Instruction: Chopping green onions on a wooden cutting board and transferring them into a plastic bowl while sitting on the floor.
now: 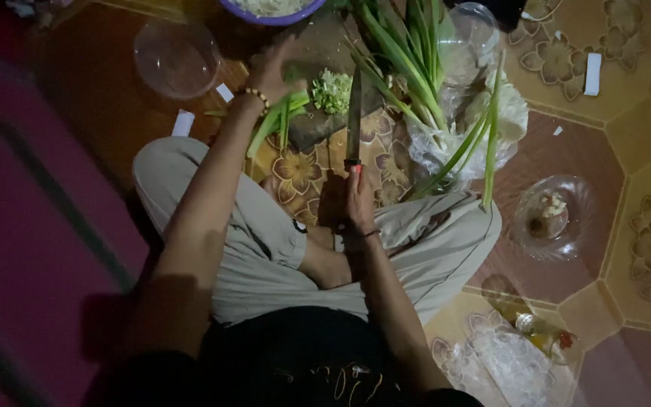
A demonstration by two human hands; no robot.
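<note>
I sit cross-legged on a tiled floor. My right hand (358,197) grips the handle of a long knife (353,113), whose blade points away over a dark cutting board (318,53). A small heap of chopped green onion (331,90) lies on the board beside the blade. My left hand (269,71), with a bead bracelet at the wrist, presses down on several green onion stalks (274,120) that trail off the board's near edge.
A bunch of whole green onions (416,60) lies in a plastic bag (453,143) at the right. An empty clear bowl (177,56) stands far left, a purple bowl (273,9) at the top, a glass bowl with scraps (551,218) at right, a small bottle (540,332) near my knee.
</note>
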